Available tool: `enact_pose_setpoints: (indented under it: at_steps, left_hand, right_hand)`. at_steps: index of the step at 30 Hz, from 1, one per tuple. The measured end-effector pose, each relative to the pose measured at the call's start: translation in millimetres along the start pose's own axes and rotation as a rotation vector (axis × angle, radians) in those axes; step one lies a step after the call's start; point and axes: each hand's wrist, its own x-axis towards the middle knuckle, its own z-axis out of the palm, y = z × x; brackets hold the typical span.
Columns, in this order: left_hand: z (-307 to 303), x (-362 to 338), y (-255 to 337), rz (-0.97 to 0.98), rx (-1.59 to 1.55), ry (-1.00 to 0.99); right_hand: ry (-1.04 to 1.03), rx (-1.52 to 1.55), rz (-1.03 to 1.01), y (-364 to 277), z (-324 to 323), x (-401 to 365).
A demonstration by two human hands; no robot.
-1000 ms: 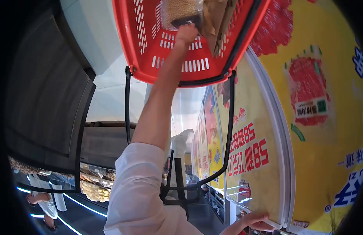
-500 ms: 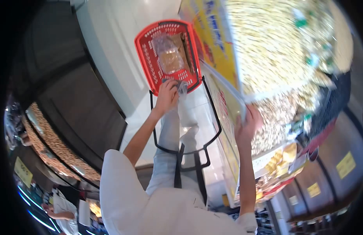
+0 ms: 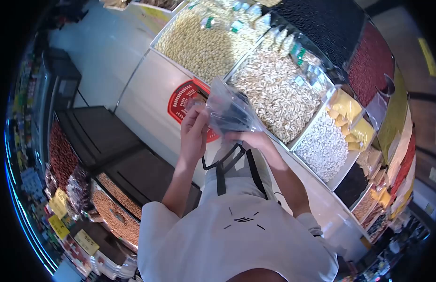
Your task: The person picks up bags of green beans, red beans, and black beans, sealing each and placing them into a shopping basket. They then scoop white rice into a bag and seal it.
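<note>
A clear plastic bag point(image 3: 220, 101) is stretched out in front of me, with a dark patch showing through its middle. My left hand point(image 3: 194, 129) pinches the left side of the bag between thumb and fingers. At the lower right edge, my right hand point(image 3: 255, 139) grips the bag, its fingertips partly hidden by the plastic. Below and behind the bag is a red shopping basket point(image 3: 175, 101), largely covered by the bag and my left hand. Part of a packet inside it shows beside my fingers. A black handle frame point(image 3: 234, 157) lies near my legs.
To my right runs a counter of open bins: pale yellow beans point(image 3: 199, 51), whitish seeds point(image 3: 274, 89), white pieces point(image 3: 321, 150), black grains point(image 3: 316, 28) and red beans point(image 3: 370, 61). Bagged goods stand along them. On the left are dark cabinets point(image 3: 124, 141) and a bin of brown nuts point(image 3: 112, 204).
My view has swung round and risen. My left hand came up from the basket, bringing the plastic bag. My right hand left the edge of the bin and joined it at the bag.
</note>
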Motion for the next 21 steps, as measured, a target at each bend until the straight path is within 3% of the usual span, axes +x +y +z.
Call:
enact_pose_setpoints:
  at_steps: [1, 2, 4, 5, 6, 8, 9, 11, 13, 15, 16, 21]
  left_hand:
    - [11.3, -4.3, -5.3, 0.004, -0.077, -0.006]
    - [20.5, -11.2, -10.9, 0.090, 0.075, 0.067]
    - [-5.7, -29.0, -67.9, 0.072, 0.572, 0.214]
    - [-16.7, -44.6, -105.7, -0.002, 0.904, 0.138]
    - [-34.3, -60.8, -153.7, 0.054, 1.199, -0.047]
    - [-31.3, -95.9, -196.5, -0.213, 1.494, -0.344]
    - [-41.8, -97.8, -210.2, -0.202, 1.510, -0.365]
    - [-60.6, -91.6, -226.3, -0.489, 1.484, -0.337]
    - [-74.5, -92.5, -227.5, -0.147, 1.575, -0.205]
    - [-75.8, -90.7, -216.0, -0.210, 1.668, -0.153]
    - [-79.6, -88.3, -214.7, -0.165, 1.645, -0.114]
    - [-91.0, -77.7, -216.8, -0.025, 1.615, -0.015]
  right_hand:
    - [0.048, 0.057, 0.042, -4.5, -4.8, -8.3]
    - [0.067, 0.078, 0.014, -8.4, -13.8, -18.2]
    - [0.123, 0.391, 0.096, -13.8, -43.9, -36.7]
    - [0.145, 0.551, 0.140, -12.8, -58.1, -47.3]
    - [0.203, 0.617, 0.012, -6.0, -70.9, -56.0]
    - [0.227, 0.607, -0.103, -1.4, -98.4, -70.7]
    - [0.221, 0.613, -0.108, 3.3, -113.1, -77.9]
    - [0.273, 0.625, -0.112, -8.3, -131.5, -96.4]
    - [0.319, 0.637, -0.105, -21.2, -146.1, -115.0]
    - [0.287, 0.694, -0.138, -30.1, -158.8, -128.8]
    - [0.185, 0.709, -0.190, -26.6, -167.9, -132.3]
    - [0.219, 0.717, -0.276, -28.4, -183.6, -143.3]
